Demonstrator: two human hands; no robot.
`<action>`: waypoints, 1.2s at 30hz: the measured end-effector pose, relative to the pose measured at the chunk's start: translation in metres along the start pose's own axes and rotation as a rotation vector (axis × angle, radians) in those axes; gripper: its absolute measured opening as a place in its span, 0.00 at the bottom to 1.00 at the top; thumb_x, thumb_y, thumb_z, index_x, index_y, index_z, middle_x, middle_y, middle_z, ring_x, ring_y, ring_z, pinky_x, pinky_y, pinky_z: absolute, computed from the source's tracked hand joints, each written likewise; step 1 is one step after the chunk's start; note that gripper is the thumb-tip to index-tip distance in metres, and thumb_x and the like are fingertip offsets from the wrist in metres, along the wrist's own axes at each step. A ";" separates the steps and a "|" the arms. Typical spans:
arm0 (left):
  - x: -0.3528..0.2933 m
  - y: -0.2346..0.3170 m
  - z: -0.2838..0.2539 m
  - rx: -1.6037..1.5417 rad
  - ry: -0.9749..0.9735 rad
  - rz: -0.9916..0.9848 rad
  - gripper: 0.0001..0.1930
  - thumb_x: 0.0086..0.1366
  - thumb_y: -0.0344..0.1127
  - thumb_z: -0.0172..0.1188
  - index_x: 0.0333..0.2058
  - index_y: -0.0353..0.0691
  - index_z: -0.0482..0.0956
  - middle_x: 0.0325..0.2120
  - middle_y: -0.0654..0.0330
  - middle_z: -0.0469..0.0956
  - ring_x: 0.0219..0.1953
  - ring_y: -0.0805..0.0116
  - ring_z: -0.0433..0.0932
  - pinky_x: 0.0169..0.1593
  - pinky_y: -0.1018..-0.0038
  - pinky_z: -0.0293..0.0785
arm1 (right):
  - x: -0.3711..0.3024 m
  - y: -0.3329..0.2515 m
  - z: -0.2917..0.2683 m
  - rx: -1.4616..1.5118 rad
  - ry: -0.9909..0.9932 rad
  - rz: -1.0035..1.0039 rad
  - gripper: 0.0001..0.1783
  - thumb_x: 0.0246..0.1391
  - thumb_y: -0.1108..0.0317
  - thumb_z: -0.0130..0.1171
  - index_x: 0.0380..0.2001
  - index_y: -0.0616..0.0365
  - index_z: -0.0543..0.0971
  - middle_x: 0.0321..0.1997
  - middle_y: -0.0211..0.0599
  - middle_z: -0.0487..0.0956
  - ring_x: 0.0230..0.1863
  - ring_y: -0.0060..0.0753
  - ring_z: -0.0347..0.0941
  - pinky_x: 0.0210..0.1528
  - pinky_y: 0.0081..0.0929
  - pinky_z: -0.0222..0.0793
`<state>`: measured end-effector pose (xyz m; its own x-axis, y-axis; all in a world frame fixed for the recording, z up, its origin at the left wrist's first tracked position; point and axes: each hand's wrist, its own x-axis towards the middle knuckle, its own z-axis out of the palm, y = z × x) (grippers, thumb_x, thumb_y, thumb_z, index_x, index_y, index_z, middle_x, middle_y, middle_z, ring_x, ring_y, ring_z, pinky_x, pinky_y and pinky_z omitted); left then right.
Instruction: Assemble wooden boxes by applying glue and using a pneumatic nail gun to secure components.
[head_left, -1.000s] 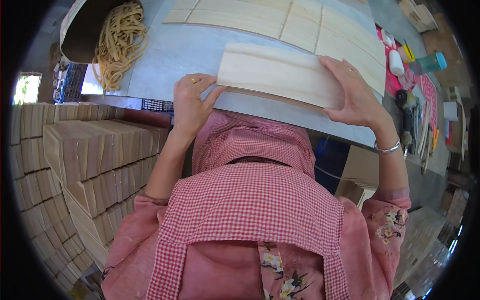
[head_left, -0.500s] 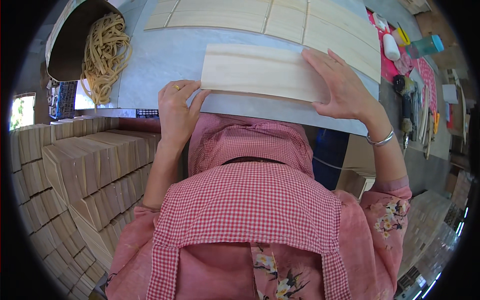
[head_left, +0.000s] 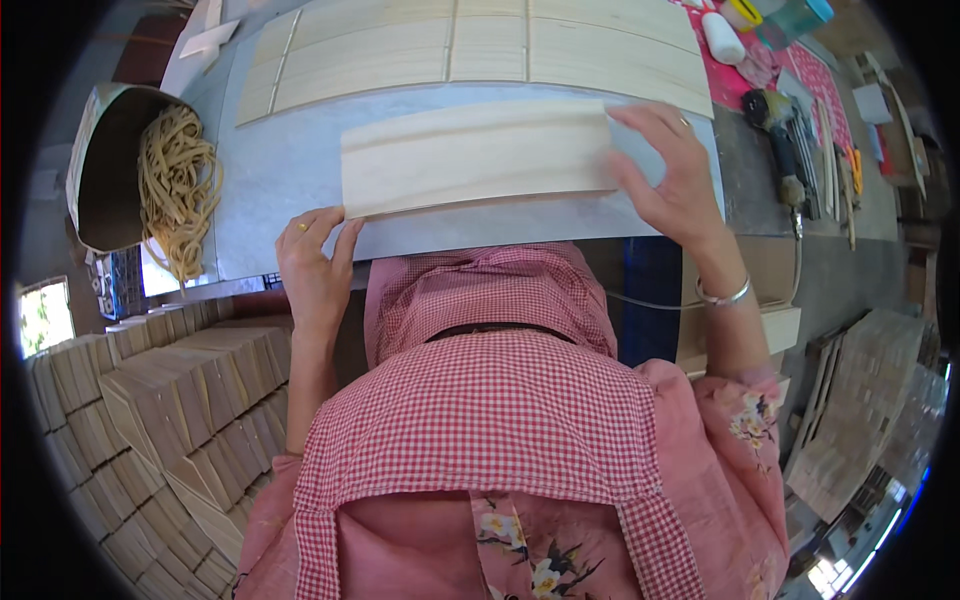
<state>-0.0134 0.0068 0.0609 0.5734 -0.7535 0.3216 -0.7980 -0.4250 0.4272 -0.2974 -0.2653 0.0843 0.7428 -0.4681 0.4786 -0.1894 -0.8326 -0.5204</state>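
Note:
A thin, pale rectangular wooden board (head_left: 475, 160) lies lengthwise across the near part of the pale grey tabletop (head_left: 265, 170). My left hand (head_left: 315, 255) pinches its near left corner between thumb and fingers. At the board's right end is my right hand (head_left: 675, 175), its fingers and thumb spread and slightly blurred. The fingertips are right beside the end edge; whether they touch it I cannot tell. Beyond the board lies a wide pale wooden panel (head_left: 490, 50) crossed by several narrow grooves or joints.
Tan rubber bands (head_left: 178, 185) spill from a tipped container (head_left: 100, 180) at the left. A black power tool (head_left: 775, 135), a white bottle (head_left: 722, 38) and a teal-lidded jar (head_left: 795, 22) are at the right. Stacked wood blocks (head_left: 190, 380) fill the lower left.
The view has turned, shifting the scene leftward. My right hand has loosened from the board's right end, which now shows uncovered. My left hand keeps its pinch on the corner.

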 end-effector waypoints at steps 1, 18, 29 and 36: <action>0.001 0.001 -0.002 0.000 -0.005 0.015 0.11 0.57 0.32 0.71 0.38 0.36 0.86 0.38 0.58 0.84 0.41 0.61 0.79 0.53 0.68 0.70 | -0.015 -0.003 -0.002 0.005 0.027 0.134 0.20 0.46 0.78 0.64 0.46 0.61 0.80 0.44 0.39 0.79 0.42 0.36 0.75 0.47 0.27 0.71; 0.012 0.007 -0.012 0.089 -0.139 0.010 0.09 0.57 0.30 0.71 0.37 0.36 0.87 0.37 0.58 0.84 0.40 0.61 0.79 0.50 0.68 0.72 | -0.051 -0.018 0.015 -0.197 0.019 0.200 0.03 0.51 0.77 0.64 0.29 0.59 0.79 0.29 0.34 0.76 0.28 0.36 0.69 0.34 0.28 0.66; 0.012 0.004 -0.011 0.076 -0.118 0.104 0.08 0.57 0.27 0.71 0.36 0.35 0.86 0.37 0.57 0.84 0.40 0.61 0.80 0.47 0.69 0.74 | -0.050 -0.005 0.015 -0.130 0.018 0.083 0.05 0.50 0.78 0.62 0.25 0.59 0.76 0.27 0.34 0.72 0.27 0.37 0.66 0.35 0.30 0.65; 0.017 0.010 -0.007 0.088 -0.129 0.114 0.08 0.57 0.29 0.71 0.37 0.35 0.86 0.37 0.57 0.84 0.41 0.60 0.80 0.46 0.69 0.75 | -0.043 0.013 0.013 -0.129 0.028 0.101 0.05 0.50 0.78 0.61 0.24 0.58 0.75 0.27 0.34 0.72 0.27 0.36 0.65 0.35 0.29 0.64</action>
<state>-0.0104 -0.0066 0.0771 0.4540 -0.8550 0.2506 -0.8731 -0.3708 0.3166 -0.3238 -0.2521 0.0480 0.6981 -0.5582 0.4484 -0.3447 -0.8109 -0.4729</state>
